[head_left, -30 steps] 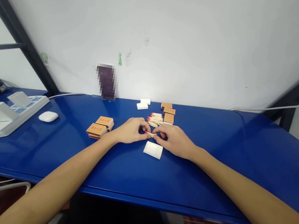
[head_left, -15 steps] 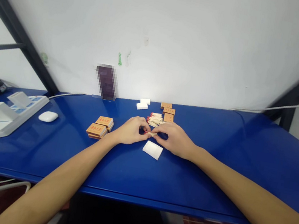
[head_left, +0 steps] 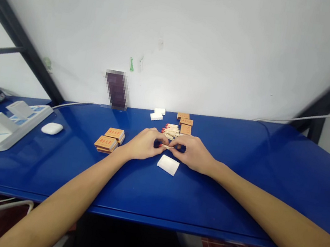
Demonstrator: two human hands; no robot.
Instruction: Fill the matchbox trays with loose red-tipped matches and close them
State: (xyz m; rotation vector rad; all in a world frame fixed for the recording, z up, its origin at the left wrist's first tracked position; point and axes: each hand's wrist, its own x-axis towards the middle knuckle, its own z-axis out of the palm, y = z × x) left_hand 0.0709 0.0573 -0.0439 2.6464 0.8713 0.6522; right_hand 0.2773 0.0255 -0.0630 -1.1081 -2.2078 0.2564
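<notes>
On the near part of the blue table [head_left: 128, 189], the white tray [head_left: 168, 165] lies just in front of the fingers, apart from both hands. A little beyond it, the left hand [head_left: 148, 144] pinches the red-headed end of a small bunch of matches [head_left: 166, 146] between thumb and fingers, and the right hand [head_left: 194, 153] pinches the plain end in the same narrow way. I cannot tell if the bunch touches the table. To do this well, I think, the two pinches should press lightly and at equal height, so that the thin sticks do not bend or slip out; the ends should be made even by small taps of the fingertips, with all heads to the left.

Now the count, again from near to far. There is one tray near the hands and one bunch between them; its sticks are too small to count. At the left are two stacks of orange matchboxes [head_left: 106, 142], with at least three boxes visible. Beyond the fingers lies one pile of loose matches [head_left: 171, 131], not countable. Close behind are three orange boxes [head_left: 186, 122], and farther to the left two white trays [head_left: 156, 116].
</notes>
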